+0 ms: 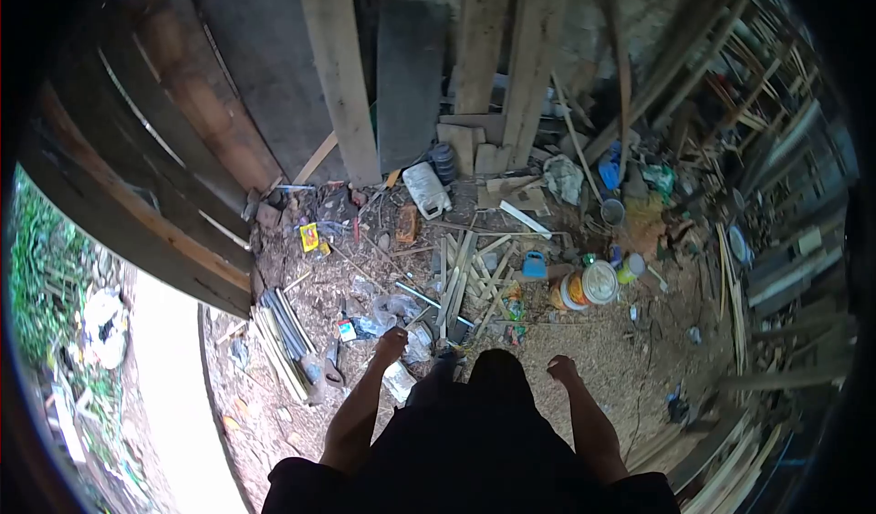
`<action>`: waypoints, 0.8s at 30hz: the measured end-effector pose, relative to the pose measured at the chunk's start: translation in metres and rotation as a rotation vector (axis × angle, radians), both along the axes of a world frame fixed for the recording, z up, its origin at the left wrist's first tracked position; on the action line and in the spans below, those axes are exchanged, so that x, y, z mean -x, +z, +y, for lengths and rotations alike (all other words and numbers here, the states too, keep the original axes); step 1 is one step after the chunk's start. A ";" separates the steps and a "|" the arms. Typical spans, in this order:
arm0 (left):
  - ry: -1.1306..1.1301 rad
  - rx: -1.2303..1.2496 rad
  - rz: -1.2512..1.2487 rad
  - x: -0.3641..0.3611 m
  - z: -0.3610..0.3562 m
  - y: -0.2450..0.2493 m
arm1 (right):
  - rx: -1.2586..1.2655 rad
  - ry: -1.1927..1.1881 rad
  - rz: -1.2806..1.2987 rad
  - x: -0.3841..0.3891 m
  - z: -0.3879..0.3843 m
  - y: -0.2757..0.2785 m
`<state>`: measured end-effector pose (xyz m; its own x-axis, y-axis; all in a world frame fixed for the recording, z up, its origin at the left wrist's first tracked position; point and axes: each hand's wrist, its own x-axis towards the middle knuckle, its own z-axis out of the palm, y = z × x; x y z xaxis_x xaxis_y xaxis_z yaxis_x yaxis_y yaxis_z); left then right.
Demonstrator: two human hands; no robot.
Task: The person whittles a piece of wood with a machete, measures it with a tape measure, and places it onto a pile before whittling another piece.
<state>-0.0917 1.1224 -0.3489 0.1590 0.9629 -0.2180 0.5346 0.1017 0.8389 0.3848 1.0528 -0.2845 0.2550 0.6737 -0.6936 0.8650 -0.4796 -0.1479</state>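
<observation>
My left hand (392,343) hangs over the littered ground with its fingers curled together; whether anything small is inside cannot be made out. Crumpled clear plastic (394,310) and a plastic bag (419,342) lie on the ground around it. To its left is a handsaw (334,366), near a small blue and white packet (347,330). My right hand (563,368) is held out above bare, chip-strewn ground, fingers loosely bent and apart, with nothing visible in them. Beyond it stand a white-lidded bucket (599,282) and a blue plastic container (534,264).
Loose wood strips (459,281) are piled ahead. A white jerrycan (426,191) lies near upright planks (339,76) along the back. Several long strips (281,345) lie at left by the bright doorway (164,395). Timber stacks (794,268) line the right side.
</observation>
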 end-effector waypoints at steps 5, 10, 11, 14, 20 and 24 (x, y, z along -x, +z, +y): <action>0.269 0.265 -0.312 -0.018 0.029 0.014 | -0.141 0.063 0.129 0.005 0.095 0.021; 0.057 -0.414 0.261 0.002 0.028 -0.082 | -0.216 0.449 0.199 0.007 0.224 0.004; 0.360 -0.045 0.039 -0.007 0.033 -0.053 | -0.327 0.712 0.202 0.000 0.247 -0.016; 0.736 0.208 -0.167 -0.030 0.049 -0.002 | -0.043 0.592 0.269 0.043 0.318 0.034; 0.859 0.307 0.029 -0.112 0.059 -0.016 | 0.087 0.546 0.329 0.050 0.397 -0.026; 0.756 0.373 -0.030 -0.171 0.064 -0.053 | 0.182 0.538 0.166 0.049 0.414 -0.101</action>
<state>0.0792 1.1859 -0.4015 -0.4887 0.6778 -0.5493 0.1888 0.6969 0.6919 0.3356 1.4672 -0.3859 -0.2115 0.5449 -0.8114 0.9659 -0.0104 -0.2587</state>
